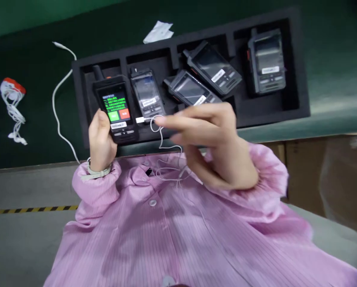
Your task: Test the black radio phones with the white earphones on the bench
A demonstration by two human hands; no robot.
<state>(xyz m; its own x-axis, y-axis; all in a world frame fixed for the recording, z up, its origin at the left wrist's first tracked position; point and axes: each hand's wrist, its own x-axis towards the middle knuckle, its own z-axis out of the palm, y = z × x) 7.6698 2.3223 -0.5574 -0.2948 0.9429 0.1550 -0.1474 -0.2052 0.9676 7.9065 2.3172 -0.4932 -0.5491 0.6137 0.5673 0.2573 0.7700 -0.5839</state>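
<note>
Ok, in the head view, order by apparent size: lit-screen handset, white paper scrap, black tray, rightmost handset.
1. Black tray
2. Lit-screen handset and rightmost handset: too close to rank
3. White paper scrap

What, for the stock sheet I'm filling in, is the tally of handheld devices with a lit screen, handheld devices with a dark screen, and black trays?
Lit-screen device, in the left hand: 1
Dark-screen devices: 4
Black tray: 1
Total: 6 (5 devices and 1 tray)
</note>
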